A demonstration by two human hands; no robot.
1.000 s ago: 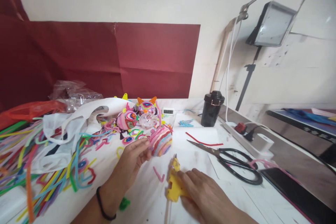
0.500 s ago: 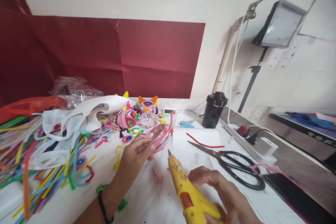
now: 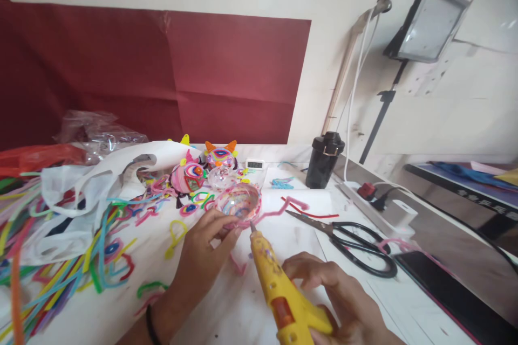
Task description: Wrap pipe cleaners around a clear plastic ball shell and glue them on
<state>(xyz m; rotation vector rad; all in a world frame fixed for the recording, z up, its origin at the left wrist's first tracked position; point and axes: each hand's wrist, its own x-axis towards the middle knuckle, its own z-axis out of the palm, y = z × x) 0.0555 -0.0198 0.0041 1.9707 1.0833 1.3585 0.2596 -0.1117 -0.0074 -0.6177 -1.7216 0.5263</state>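
1. Head view: the nozzle of a yellow hot-glue gun point(image 3: 269, 275) points at the rim of a clear half-shell point(image 3: 238, 202) wrapped in coloured pipe cleaners, close to the left hand's fingertips; a slip of the gun could burn them.
2. Head view: a loose pink pipe cleaner point(image 3: 272, 213) juts rightward from the rim beyond the nozzle; a snag on the gun could pull it out of line.
3. Head view: the half-shell sits just beyond the left hand point(image 3: 208, 242), which pinches its near rim, the hollow tilted toward the camera. The right hand point(image 3: 340, 291), nearer the camera, grasps the gun's handle; whether nozzle and rim touch cannot be told.
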